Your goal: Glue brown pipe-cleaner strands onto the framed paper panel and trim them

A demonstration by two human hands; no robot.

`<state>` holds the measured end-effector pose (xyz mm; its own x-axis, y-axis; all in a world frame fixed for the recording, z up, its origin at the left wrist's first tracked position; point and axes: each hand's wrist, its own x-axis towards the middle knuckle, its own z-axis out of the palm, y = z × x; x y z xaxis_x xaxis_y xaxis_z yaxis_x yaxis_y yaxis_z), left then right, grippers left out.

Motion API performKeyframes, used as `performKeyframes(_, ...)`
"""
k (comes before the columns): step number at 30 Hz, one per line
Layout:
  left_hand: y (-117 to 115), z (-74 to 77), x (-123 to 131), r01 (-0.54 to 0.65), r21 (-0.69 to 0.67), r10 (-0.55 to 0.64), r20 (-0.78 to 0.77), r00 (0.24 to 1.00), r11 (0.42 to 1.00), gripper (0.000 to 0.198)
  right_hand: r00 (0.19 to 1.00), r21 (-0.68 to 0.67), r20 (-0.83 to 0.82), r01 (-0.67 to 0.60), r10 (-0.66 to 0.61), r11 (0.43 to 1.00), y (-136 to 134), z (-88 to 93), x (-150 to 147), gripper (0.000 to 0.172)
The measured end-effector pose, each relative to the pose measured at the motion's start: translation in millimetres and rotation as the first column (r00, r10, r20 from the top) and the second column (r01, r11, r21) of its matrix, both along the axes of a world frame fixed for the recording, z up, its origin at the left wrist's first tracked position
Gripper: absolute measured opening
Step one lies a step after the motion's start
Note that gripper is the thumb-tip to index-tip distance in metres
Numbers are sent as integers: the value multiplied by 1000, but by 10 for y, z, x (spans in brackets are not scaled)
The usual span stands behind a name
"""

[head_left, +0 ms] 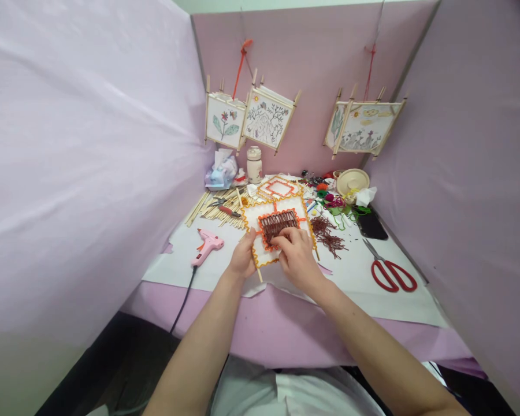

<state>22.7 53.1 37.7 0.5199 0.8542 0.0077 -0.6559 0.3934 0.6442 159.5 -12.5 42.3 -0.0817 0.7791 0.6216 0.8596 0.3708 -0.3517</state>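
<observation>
A white panel point(289, 203) framed with sticks and wavy yellow-orange trim tilts over the table's front. At its centre an orange-red bordered rectangle holds rows of dark brown looped strands point(279, 222). My left hand point(244, 254) grips the panel's lower left edge, thumb on the front. My right hand point(295, 253) lies over the panel's lower right part, its fingers bent together at the lower brown loops; whatever is between the fingertips is too small to tell. Loose brown strands point(328, 236) lie on the table right of the panel.
A pink glue gun point(208, 247) with a black cord lies left. Pliers point(229, 211) rest on sticks point(199, 209). Red-handled scissors point(392, 271) and a black phone point(372, 225) lie right. Behind are a bottle point(254, 164), tissues point(222, 171), coloured yarn point(335, 200) and hanging paper lanterns point(266, 117).
</observation>
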Motion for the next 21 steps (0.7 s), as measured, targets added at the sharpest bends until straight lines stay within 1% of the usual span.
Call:
performKeyframes(2, -3, 4, 1, -13, -2, 13, 1, 1000, 1000, 46, 1000, 13, -8, -27, 27, 1000, -7, -15, -17, 30)
performKeyframes(6, 0, -2, -2, -11, -2, 11, 4, 1000, 1000, 47, 999, 31, -50, 16, -15, 999, -24, -28, -32, 33)
performKeyframes(9, 6, -13, -5, 1, 1, -1, 18, 1000, 1000, 49, 999, 7, -26, -42, 43, 999, -47, -18, -27, 33)
performKeyframes(11, 9, -19, -6, 5, 0, -5, 33, 999, 1000, 50, 996, 33, -53, -75, 77, 997, -61, -8, -21, 29)
performKeyframes(13, 11, -24, -8, 2, -6, -2, 38, 999, 1000, 50, 993, 65, -94, -63, 69, 996, -64, -2, -17, 26)
performKeyframes(15, 14, -28, -10, -3, -12, 3, 33, 999, 1000, 48, 995, 64, -87, -52, 57, 997, -55, -6, -18, 30)
performKeyframes(17, 17, -31, -13, 1, -17, 0, 24, 1000, 1000, 47, 998, 37, -31, -62, 63, 997, -45, -18, -19, 39)
performKeyframes(18, 18, -31, -13, 6, -19, -5, 19, 1000, 1000, 47, 998, 30, -6, -67, 67, 997, -43, -24, -19, 41)
performKeyframes(19, 18, -30, -13, 12, -21, -12, 14, 1000, 1000, 47, 998, 32, 6, -66, 66, 997, -43, -29, -18, 39)
performKeyframes(21, 16, -27, -11, 21, -19, -21, 10, 1000, 1000, 48, 999, 60, -17, -41, 42, 997, -48, -27, -13, 30)
